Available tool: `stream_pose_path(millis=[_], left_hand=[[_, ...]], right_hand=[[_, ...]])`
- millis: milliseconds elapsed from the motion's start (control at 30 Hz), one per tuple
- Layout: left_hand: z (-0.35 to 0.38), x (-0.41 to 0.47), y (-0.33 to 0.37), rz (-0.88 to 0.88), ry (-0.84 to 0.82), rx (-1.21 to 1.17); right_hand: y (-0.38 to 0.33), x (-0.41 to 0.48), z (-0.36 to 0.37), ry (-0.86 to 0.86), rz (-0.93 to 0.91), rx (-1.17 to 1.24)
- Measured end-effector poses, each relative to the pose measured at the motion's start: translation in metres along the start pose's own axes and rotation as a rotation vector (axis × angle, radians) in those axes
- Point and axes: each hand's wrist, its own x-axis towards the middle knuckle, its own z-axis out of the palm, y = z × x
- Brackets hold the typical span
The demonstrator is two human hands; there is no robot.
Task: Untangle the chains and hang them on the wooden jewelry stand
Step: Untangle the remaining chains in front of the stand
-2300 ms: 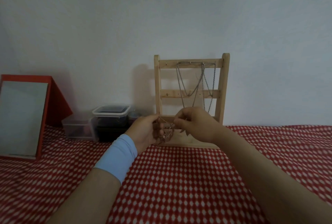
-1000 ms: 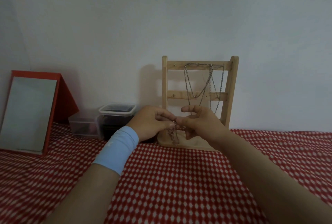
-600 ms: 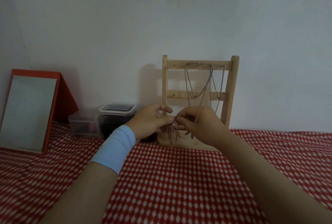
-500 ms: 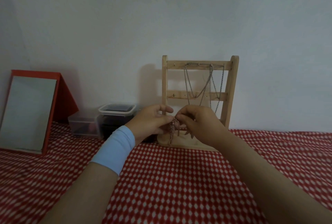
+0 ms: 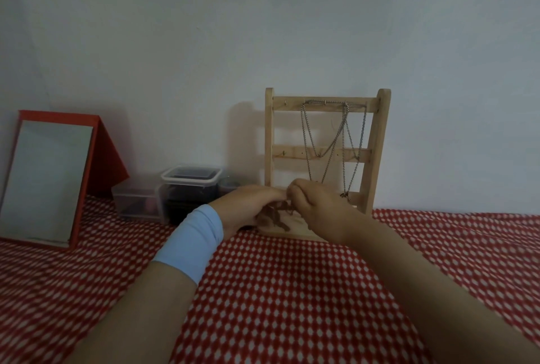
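Right now both hands meet low over the red checked cloth (image 5: 292,290), just before the base of the wooden jewelry stand (image 5: 382,141). The left hand (image 5: 248,208) and right hand (image 5: 318,211) pinch the tangled chains (image 5: 277,214) with curled fingers. Hanging chains (image 5: 330,141) drape from the top rail. Plastic boxes (image 5: 190,185) sit just left, and a red-framed mirror (image 5: 46,182) stands well apart.

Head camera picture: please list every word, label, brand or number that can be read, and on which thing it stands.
None can be read. The wooden stand, the red-framed mirror, the plastic boxes and the blue wristband show no print.
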Motion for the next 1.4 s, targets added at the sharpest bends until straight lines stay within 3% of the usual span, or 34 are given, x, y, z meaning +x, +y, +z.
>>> stream_pose_path(millis=[167,333,433,500,567,667,767,833,900,1067,1200,1300,1400], left_hand=[[-0.007,0.001,-0.005,0.047,0.104,0.004],[-0.003,0.0,-0.009,0.139,-0.137,-0.548],[-0.004,0.003,-0.009,0.19,-0.135,-0.856],[-0.007,0.0,-0.008,0.213,-0.144,-0.89],[-0.004,-0.003,-0.006,0.199,-0.158,-0.776],[0.004,-0.005,-0.006,0.156,-0.14,-0.528],[0.006,-0.009,-0.005,0.103,-0.248,-0.372],[0.006,-0.009,-0.005,0.107,-0.31,-0.353],[0.005,-0.007,-0.005,0.147,-0.252,-0.336],[0.001,0.003,-0.008,0.23,-0.008,-0.519],[-0.008,0.002,-0.008,0.279,-0.027,-0.742],[-0.01,-0.001,-0.006,0.261,-0.074,-0.668],[-0.008,-0.001,-0.003,0.297,-0.099,-0.607]], right_hand=[[-0.004,-0.004,-0.009,-0.09,0.23,0.439],[0.005,-0.003,-0.01,-0.308,0.215,0.966],[0.009,-0.003,-0.011,-0.362,0.216,1.157],[0.009,-0.005,-0.015,-0.38,0.226,1.182],[0.005,-0.007,-0.016,-0.359,0.268,1.113],[-0.004,-0.001,-0.01,-0.086,0.375,0.706],[-0.005,0.004,-0.003,0.281,0.426,0.369],[-0.003,0.004,0.001,0.366,0.426,0.165],[-0.002,0.004,0.0,0.306,0.46,0.109],[-0.004,0.0,-0.011,-0.103,0.43,0.441],[0.002,-0.002,-0.014,-0.14,0.357,0.848],[0.0,-0.001,-0.013,-0.207,0.347,1.092],[-0.003,-0.003,-0.011,-0.284,0.308,1.19]])
